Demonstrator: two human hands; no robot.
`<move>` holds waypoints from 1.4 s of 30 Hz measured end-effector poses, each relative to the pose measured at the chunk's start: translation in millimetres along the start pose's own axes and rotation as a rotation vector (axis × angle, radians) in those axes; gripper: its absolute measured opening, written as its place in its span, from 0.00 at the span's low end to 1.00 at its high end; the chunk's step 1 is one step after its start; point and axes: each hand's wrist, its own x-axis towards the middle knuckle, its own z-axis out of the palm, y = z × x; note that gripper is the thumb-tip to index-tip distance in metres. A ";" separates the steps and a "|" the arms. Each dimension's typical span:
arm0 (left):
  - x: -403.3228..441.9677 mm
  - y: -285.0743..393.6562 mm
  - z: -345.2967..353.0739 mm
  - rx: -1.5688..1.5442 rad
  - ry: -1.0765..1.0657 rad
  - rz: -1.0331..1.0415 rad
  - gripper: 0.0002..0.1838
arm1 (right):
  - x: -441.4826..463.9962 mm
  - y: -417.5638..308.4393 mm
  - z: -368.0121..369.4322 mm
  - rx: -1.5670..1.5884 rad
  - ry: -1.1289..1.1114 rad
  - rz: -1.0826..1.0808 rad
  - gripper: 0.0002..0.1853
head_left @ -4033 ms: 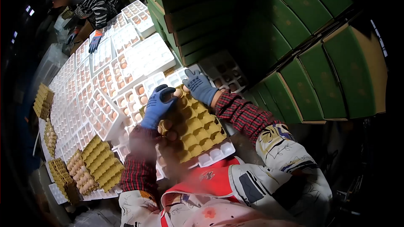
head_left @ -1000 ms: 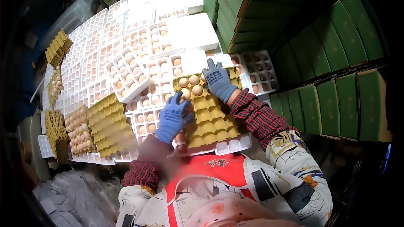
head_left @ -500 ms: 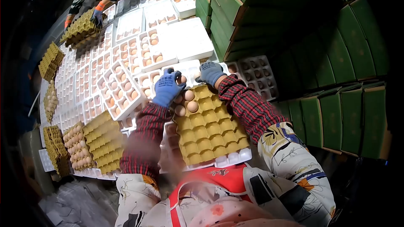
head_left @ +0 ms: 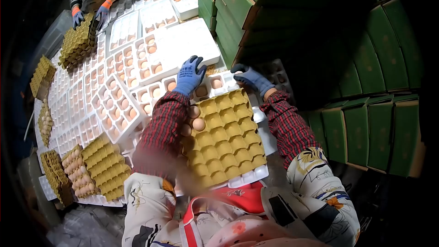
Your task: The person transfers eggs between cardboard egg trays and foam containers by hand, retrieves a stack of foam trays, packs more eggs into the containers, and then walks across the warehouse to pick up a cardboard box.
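Observation:
A yellow-brown pulp egg tray [head_left: 224,139] lies in front of me, with a few brown eggs [head_left: 198,124] at its left edge and bare cups elsewhere. Beyond it runs a white foam tray [head_left: 159,89] with eggs in its cells. My left hand [head_left: 190,77], in a blue-grey glove, hovers above this foam tray with fingers apart and nothing visible in them. Below its fingers an egg [head_left: 201,91] sits in a cell. My right hand [head_left: 256,80], gloved alike, is at the foam tray's right end, its thumb and fingers curled round a pale egg [head_left: 237,74], partly hidden.
White foam trays of eggs [head_left: 116,105] cover the table to the left. Green boxes [head_left: 228,13] are stacked at the right. A co-worker's gloved hands [head_left: 103,11] touch a stack of pulp trays [head_left: 77,43] at far left. More pulp trays [head_left: 105,167] lie near left.
My left hand has risen away from an egg and opened. My right hand has moved right and now pinches an egg. Fewer eggs show in the pulp tray. The view has shifted.

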 end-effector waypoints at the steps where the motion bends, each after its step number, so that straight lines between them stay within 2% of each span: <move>1: 4.1 -3.6 10.9 0.012 0.012 0.026 0.25 | 0.7 -3.7 12.8 -0.345 0.130 -0.175 0.13; 3: 4.9 4.5 7.4 0.371 -0.394 -0.072 0.27 | 3.7 -2.7 18.6 -0.391 0.182 -0.185 0.14; 4: 1.3 1.0 7.6 0.368 -0.370 -0.053 0.27 | 2.6 -1.3 19.4 -0.327 0.199 -0.176 0.14; 5: -7.9 4.7 -0.7 0.360 -0.202 0.019 0.26 | 2.4 8.1 19.4 -0.259 0.214 -0.161 0.13; 6: -16.3 9.7 -17.4 0.137 -0.131 0.015 0.25 | 5.4 17.5 14.2 -0.060 0.140 -0.144 0.13; 7: -26.9 15.2 -36.6 -0.084 -0.049 0.012 0.24 | 3.8 28.1 10.3 -0.024 0.136 -0.204 0.11; 9: -64.5 56.0 -91.2 -0.484 0.010 -0.120 0.20 | -3.2 35.2 9.4 -0.164 0.247 -0.220 0.11; 10: -91.8 49.6 -94.0 -0.587 0.072 -0.206 0.19 | -4.1 35.7 1.5 -0.127 0.187 -0.139 0.11; 11: -120.7 61.0 -111.0 -0.592 0.070 -0.322 0.19 | -10.2 39.1 2.4 -0.077 0.200 -0.234 0.12; 12: -156.2 59.3 -109.6 -0.778 0.100 -0.492 0.20 | -27.4 35.9 3.6 -0.064 0.300 -0.220 0.12; 13: -195.4 51.9 -97.1 -0.649 0.178 -0.546 0.22 | -45.1 32.5 5.0 -0.050 0.399 -0.207 0.12; 14: -232.5 50.8 -80.8 -0.679 0.263 -0.600 0.25 | -70.0 26.8 10.8 0.017 0.415 -0.314 0.12; 15: -254.1 82.3 -88.9 -0.780 0.223 -0.787 0.28 | -94.3 30.4 11.2 0.053 0.432 -0.261 0.13; 16: -283.4 83.0 -71.0 -0.826 0.200 -0.855 0.29 | -122.1 32.6 13.9 0.060 0.476 0.028 0.15; 17: -290.0 101.9 -71.3 -1.005 0.205 -0.874 0.30 | -143.8 56.7 13.7 0.158 0.425 0.082 0.18; 18: -296.7 121.3 -71.5 -1.179 0.212 -0.900 0.31 | -169.0 80.2 11.1 -0.146 0.286 -0.068 0.20; 19: -302.5 121.1 -66.0 -0.934 0.194 -0.698 0.32 | -178.5 82.7 22.7 -0.237 0.241 -0.135 0.21; 20: -304.5 120.4 -61.9 -0.875 0.187 -0.711 0.33 | -187.5 84.9 34.4 -0.324 0.200 -0.206 0.23; 21: -304.4 119.5 -57.1 -0.898 0.219 -0.722 0.34 | -196.4 57.4 55.8 -0.211 0.256 -0.168 0.23; 22: -300.2 120.9 -61.9 -0.916 0.166 -0.819 0.34 | -201.2 31.4 73.4 -0.119 0.253 -0.090 0.22; 23: -294.1 122.4 -66.8 -0.940 0.109 -0.908 0.33 | -196.5 28.3 78.2 -0.123 0.226 -0.103 0.22; 25: -287.6 127.6 -67.5 -0.964 0.179 -0.894 0.34 | -190.2 28.9 82.5 -0.138 0.229 -0.039 0.21; 27: -285.9 138.8 -70.8 -1.000 0.234 -0.869 0.34 | -176.7 57.2 69.6 -0.208 0.245 -0.120 0.21; 29: -282.7 148.4 -82.4 -1.135 0.181 -0.930 0.35 | -168.9 73.1 59.4 -0.220 0.238 -0.142 0.25; 30: -283.2 145.4 -71.8 -0.754 0.406 -0.653 0.31 | -177.6 51.3 73.2 -0.140 0.270 -0.161 0.24; 31: -292.4 141.0 -66.4 -0.751 0.400 -0.661 0.31 | -178.2 41.7 76.8 -0.031 0.218 -0.170 0.22; 32: -293.3 152.9 -85.0 -0.943 0.418 -0.678 0.29 | -184.4 25.0 87.7 0.001 0.214 -0.141 0.22; 34: -303.9 167.7 -136.6 -1.120 0.300 -0.934 0.27 | -190.8 23.6 113.6 -0.030 0.287 -0.152 0.23; 35: -316.5 154.2 -136.4 -1.123 0.490 -0.838 0.24 | -200.6 0.4 141.5 0.092 0.224 -0.135 0.26; 36: -332.7 131.5 -146.9 -0.920 0.467 -0.761 0.23 | -198.5 4.7 166.1 0.130 0.191 -0.136 0.27; 37: -349.8 112.9 -163.6 -0.815 0.441 -0.778 0.23 | -192.0 27.8 194.1 0.311 0.204 -0.081 0.29; 38: -370.9 86.4 -180.9 -0.755 0.411 -0.894 0.24 | -189.3 27.5 220.6 0.173 0.151 -0.133 0.32; 39: -382.2 76.9 -206.2 -0.847 0.396 -1.022 0.24 | -186.7 27.6 246.8 0.038 0.107 -0.192 0.35; 40: -393.7 57.2 -225.3 -0.755 0.322 -1.009 0.23 | -192.6 12.9 278.9 0.039 0.103 -0.142 0.36; 42: -423.8 21.1 -259.3 -0.206 -0.005 -0.810 0.22 | -166.7 42.0 335.2 -0.214 0.167 -0.198 0.38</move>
